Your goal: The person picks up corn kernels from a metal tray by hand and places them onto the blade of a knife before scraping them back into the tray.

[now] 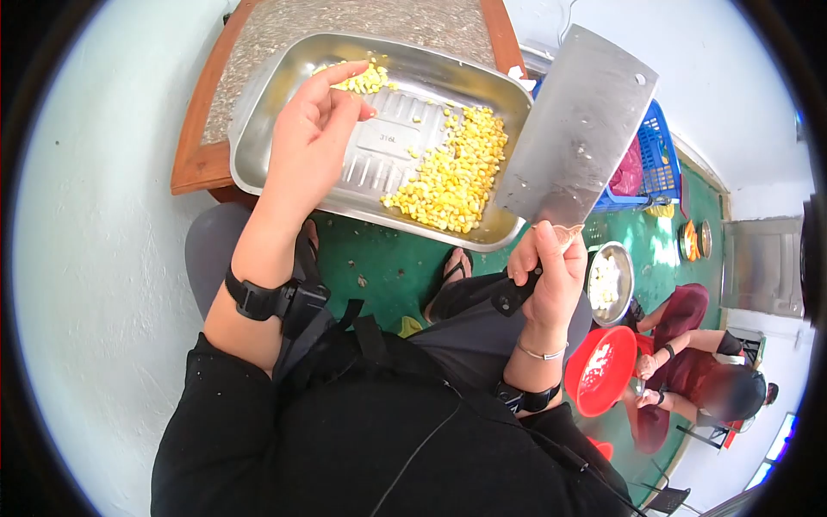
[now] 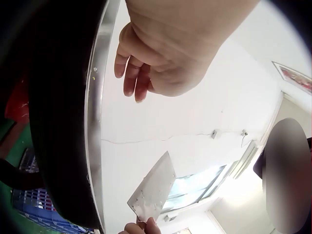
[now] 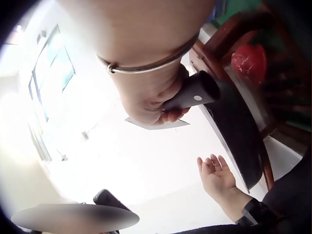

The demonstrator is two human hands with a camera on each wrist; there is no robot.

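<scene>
A metal tray (image 1: 370, 202) holds yellow corn kernels (image 1: 457, 177), heaped mainly at its right end. A smaller pile of kernels (image 1: 369, 80) lies at the far left. Over the tray's left half is my left hand (image 1: 314, 129), its fingers loosely bent and thumb apart from them, with nothing held; the left wrist view shows the same relaxed hand (image 2: 163, 58). My right hand (image 1: 551, 271) grips a cleaver (image 1: 581, 121) by its dark handle (image 3: 192, 92). The wide blade stands raised at the tray's right end, with small wet bits stuck to it.
Under the tray is a wood-edged table (image 1: 202, 159). To the right stand a blue basket (image 1: 662, 164), a metal bowl (image 1: 627, 284) of pale pieces and a red basin (image 1: 579, 388). Another person (image 1: 689, 383) sits working beside the basin. A white wall (image 1: 95, 258) rises on the left.
</scene>
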